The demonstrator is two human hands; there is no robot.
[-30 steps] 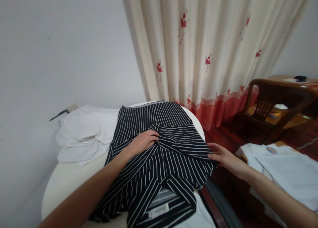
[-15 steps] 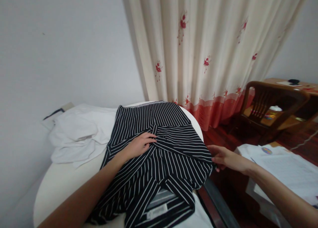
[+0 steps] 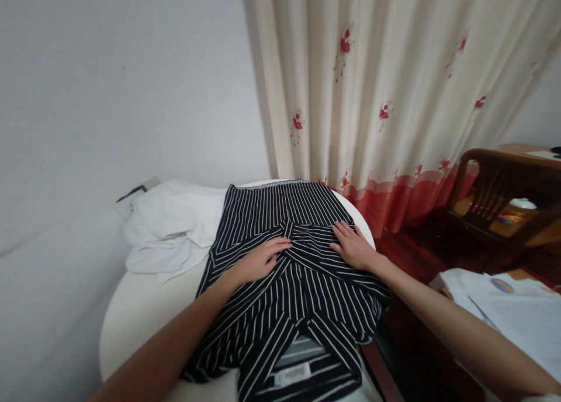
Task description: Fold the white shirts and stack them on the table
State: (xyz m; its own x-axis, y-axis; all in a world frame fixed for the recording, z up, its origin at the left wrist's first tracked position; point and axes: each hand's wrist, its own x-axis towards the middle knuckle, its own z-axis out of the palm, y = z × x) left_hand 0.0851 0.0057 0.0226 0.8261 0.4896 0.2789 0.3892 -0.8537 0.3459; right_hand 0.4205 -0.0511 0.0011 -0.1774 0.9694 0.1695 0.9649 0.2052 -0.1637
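A black shirt with white stripes (image 3: pixel 263 209) lies spread over a round white table (image 3: pixel 131 308), its collar and label towards me. A twisted knot of cloth marks its middle. My left hand (image 3: pixel 259 260) rests on the fabric beside that knot, fingers stretched out and pointing right. Flat on the shirt's right part lies my right hand (image 3: pixel 353 247), its fingers apart. Neither hand grips anything. The shirt's right edge hangs over the table's side.
Crumpled white cloth (image 3: pixel 175 232) sits on the table's left, against the wall. A flowered curtain (image 3: pixel 324 110) hangs behind. To the right are a wooden chair (image 3: pixel 464 162) and a stack of papers (image 3: pixel 517 314). A dark red edge (image 3: pixel 379 370) shows below the shirt.
My right hand has let go of the shirt's right edge and moved up and left onto the cloth. My left hand stays near the knot. The view has shifted left.
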